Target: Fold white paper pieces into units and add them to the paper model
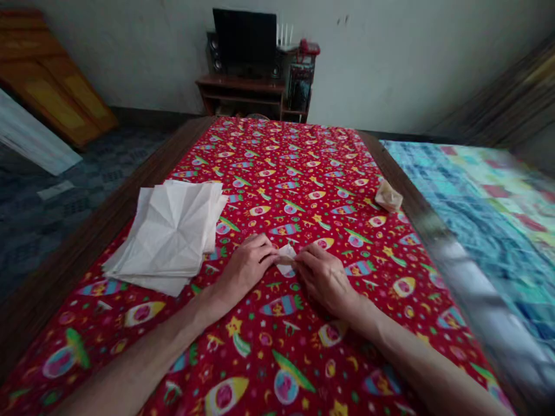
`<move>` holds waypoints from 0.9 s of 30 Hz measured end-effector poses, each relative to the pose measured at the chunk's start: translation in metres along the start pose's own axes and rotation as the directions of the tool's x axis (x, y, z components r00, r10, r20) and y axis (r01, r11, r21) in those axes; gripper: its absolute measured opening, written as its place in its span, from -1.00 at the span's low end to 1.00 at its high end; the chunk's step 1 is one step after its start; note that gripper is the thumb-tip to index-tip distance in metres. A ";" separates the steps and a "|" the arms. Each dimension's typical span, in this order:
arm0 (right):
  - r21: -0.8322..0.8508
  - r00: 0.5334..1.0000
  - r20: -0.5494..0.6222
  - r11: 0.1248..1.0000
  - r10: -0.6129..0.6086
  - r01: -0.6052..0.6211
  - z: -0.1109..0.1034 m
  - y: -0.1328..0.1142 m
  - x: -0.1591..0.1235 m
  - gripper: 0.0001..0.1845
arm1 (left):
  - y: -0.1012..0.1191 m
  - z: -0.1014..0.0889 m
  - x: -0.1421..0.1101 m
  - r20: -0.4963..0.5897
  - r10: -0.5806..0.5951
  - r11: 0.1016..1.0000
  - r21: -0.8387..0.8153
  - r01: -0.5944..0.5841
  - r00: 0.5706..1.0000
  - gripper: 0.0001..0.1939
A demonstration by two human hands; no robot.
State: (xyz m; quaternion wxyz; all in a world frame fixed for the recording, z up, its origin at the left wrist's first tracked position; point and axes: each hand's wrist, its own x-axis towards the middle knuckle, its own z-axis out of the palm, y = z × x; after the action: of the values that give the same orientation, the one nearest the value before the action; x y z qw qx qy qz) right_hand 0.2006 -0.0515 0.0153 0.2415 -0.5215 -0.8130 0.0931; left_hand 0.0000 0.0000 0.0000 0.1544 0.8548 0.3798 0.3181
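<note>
The person's two hands meet over the red printed cloth [264, 361], near the middle of its width, with one small folded paper [287, 260] lying between them. The left hand [252, 257] is at the left edge of the folded paper, palm down, its fingers curled and the tips drawn together on that edge. The right hand [323, 274] is at the opposite edge, thumb and forefinger closed together on the paper, the other fingers bent under the palm; the exact contact of these tips is partly hidden by the knuckles. The folded paper is pale, with a pointed upper corner, and sits low against the cloth; whether its underside touches the cloth cannot be determined. Left of the left hand, and apart from it, lies a stack of white sheets [173, 231], edges uneven, the top sheet marked by creases radiating from its middle. Near the right border of the cloth rests a beige crumpled item [389, 197], well apart from both hands; its nature cannot be established. Beyond the far end of the cloth, a dark screen [245, 37] stands on a brown stand [240, 86] against the wall. A wooden cabinet [52, 75] is at far left.
</note>
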 end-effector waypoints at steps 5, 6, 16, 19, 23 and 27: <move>-0.026 0.999 0.023 0.999 0.042 -0.042 -0.003 -0.003 0.008 -0.70 | 0.005 0.000 0.004 0.044 -0.054 0.997 0.052 0.052 0.998 -0.85; -0.055 0.999 0.026 0.997 0.046 -0.045 -0.002 -0.003 0.009 -0.69 | 0.006 -0.001 0.005 0.052 -0.075 0.995 0.062 0.071 0.996 -0.85; -0.324 0.996 0.064 0.945 0.061 -0.037 0.001 -0.006 0.013 -0.70 | 0.013 -0.006 0.009 0.086 -0.137 0.960 0.258 0.111 0.987 -0.76; -0.322 0.991 0.088 0.945 0.096 -0.063 -0.002 -0.008 0.018 -0.71 | 0.014 -0.007 0.010 0.094 -0.147 0.957 0.265 0.118 0.985 -0.73; -0.310 0.977 0.141 0.944 0.161 -0.111 -0.005 -0.009 0.022 -0.72 | 0.011 -0.008 0.012 0.100 -0.155 0.964 0.231 0.129 0.983 -0.72; -0.299 0.967 0.181 0.946 0.181 -0.121 -0.008 -0.007 0.021 -0.74 | 0.008 -0.009 0.012 0.101 -0.161 0.971 0.194 0.139 0.982 -0.75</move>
State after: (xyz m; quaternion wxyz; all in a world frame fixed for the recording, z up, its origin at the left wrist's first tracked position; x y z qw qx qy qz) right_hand 0.1920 -0.0365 0.0317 0.0701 -0.5994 -0.7961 0.0465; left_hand 0.0045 0.0039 0.0159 0.1191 0.8514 0.4618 0.2184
